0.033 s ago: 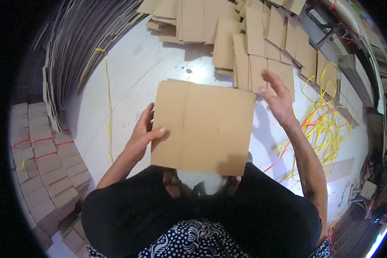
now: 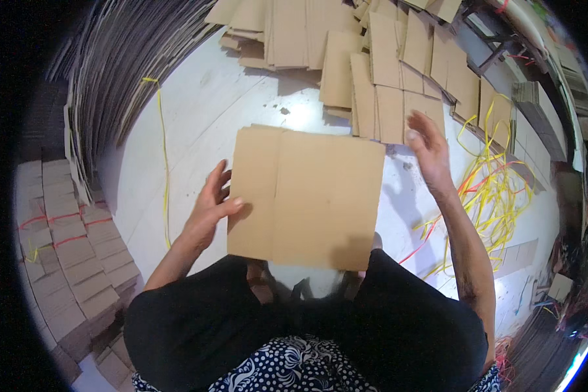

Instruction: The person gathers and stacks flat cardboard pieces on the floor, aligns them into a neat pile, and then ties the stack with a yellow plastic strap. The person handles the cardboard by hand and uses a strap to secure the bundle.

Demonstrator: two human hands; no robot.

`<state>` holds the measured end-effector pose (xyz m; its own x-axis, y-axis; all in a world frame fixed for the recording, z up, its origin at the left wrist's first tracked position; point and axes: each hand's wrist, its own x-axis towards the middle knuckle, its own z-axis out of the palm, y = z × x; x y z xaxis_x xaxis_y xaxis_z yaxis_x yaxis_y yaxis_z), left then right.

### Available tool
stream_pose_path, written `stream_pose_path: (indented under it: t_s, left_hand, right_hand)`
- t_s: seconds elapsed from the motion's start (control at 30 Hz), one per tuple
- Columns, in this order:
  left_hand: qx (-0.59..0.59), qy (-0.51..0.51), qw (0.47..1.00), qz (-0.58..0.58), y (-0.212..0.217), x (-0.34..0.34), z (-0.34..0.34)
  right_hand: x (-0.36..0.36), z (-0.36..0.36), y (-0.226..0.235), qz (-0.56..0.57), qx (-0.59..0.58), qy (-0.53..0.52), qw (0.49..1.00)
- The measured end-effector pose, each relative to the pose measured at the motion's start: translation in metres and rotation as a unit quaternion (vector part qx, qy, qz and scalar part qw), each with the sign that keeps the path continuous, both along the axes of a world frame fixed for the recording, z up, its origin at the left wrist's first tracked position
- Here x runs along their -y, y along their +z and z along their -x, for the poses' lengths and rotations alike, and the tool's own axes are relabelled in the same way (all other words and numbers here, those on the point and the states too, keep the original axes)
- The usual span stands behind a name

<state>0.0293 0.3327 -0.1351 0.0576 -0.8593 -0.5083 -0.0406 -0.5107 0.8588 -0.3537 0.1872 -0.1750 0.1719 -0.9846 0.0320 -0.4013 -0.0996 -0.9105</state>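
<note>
From here I judge the cardboard [image 2: 326, 196] light, stiff, best held by opposite edges, between my left hand [image 2: 206, 212], thumb over its edge, pinch uncertain, and right hand [image 2: 431, 153], fingers spread, not touching.

I am wearing a plain black garment [image 2: 189, 307] that is covering both my thighs, its cloth falling into deep shade where any folds are hard to make out. Above it I am wearing a dark patterned top [image 2: 294, 366], which is showing white dots of several sizes and curling, leaf-like white swirls. My forearms [image 2: 467, 255] are showing bare, and so are my left hand [image 2: 206, 209] and right hand [image 2: 432, 153].
</note>
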Motion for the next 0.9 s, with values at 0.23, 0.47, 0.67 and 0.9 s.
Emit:
stream_pose_path:
  t_s: [0.23, 0.47, 0.67, 0.9]
  left_hand:
    - [0.208, -0.093, 0.973, 0.019, 0.077, 0.081, -0.035]
    - [0.174, -0.266, 0.948, -0.022, 0.075, 0.223, 0.045]
    - [0.031, -0.189, 0.981, -0.029, -0.004, 0.338, 0.123]
    - [0.028, -0.051, 0.997, -0.041, -0.083, 0.403, 0.172]
  right_hand:
    - [-0.042, 0.089, -0.086, -0.328, 0.227, -0.211, 0.892]
    - [-0.026, 0.043, -0.134, -0.363, 0.522, -0.268, 0.724]
    - [-0.014, 0.017, -0.13, -0.362, 0.545, -0.252, 0.713]
    - [0.001, 0.071, -0.089, -0.223, 0.447, -0.35, 0.793]
